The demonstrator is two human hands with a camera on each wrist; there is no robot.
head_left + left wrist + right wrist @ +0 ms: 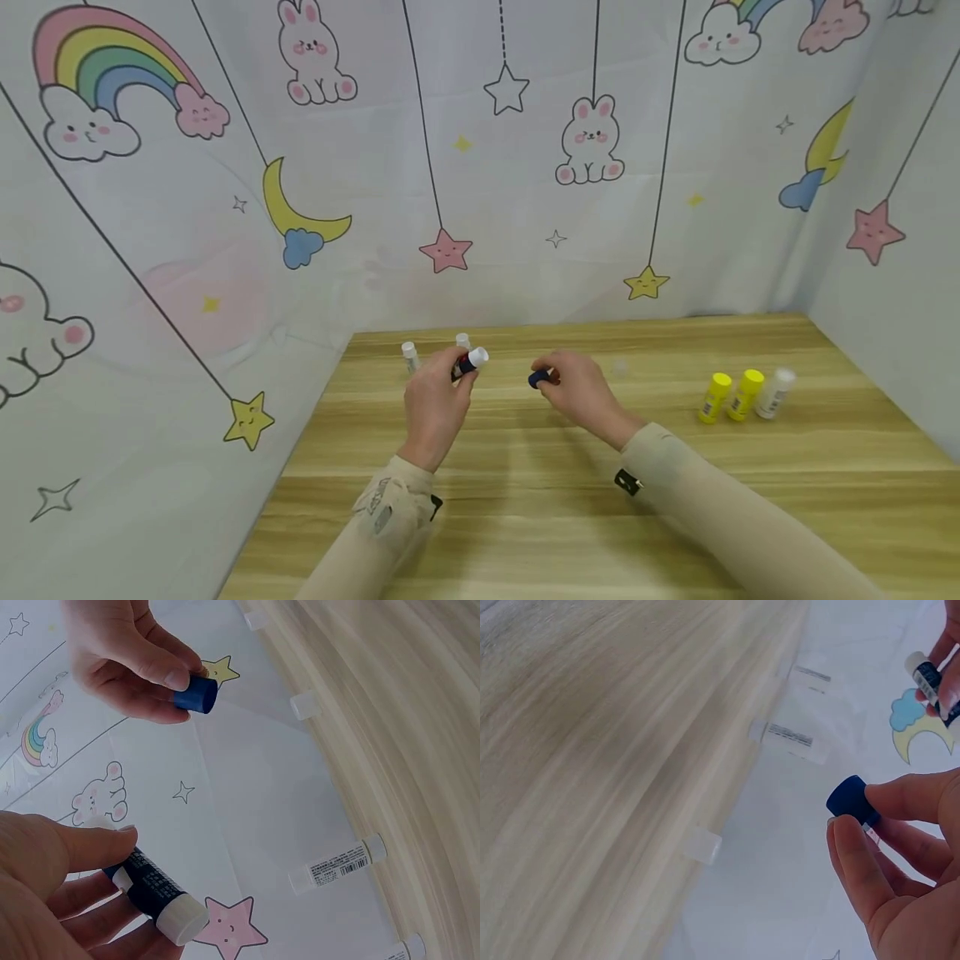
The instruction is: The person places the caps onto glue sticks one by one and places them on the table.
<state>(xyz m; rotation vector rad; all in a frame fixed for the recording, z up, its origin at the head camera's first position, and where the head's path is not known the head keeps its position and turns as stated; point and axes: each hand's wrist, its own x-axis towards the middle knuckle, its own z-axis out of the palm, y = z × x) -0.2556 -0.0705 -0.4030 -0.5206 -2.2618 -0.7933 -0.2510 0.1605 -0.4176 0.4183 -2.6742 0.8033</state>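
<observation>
My left hand (437, 408) grips a glue stick (154, 889) with a dark blue printed label and white ends, holding it tilted above the table. To its right, my right hand (583, 390) pinches a dark blue cap (849, 797) between thumb and fingers, also in the air. The cap and the glue stick are apart. Behind my left hand stand two white glue sticks (409, 357), the farther one (462, 341) partly hidden by the hand. In the left wrist view, one white glue stick (337, 866) shows its printed label and barcode.
At the table's right stand two yellow glue sticks (742, 395) and a white one (776, 395). A small translucent piece (620, 365) lies near the back edge. A patterned curtain (517, 283) hangs behind the wood-grain table (525, 533).
</observation>
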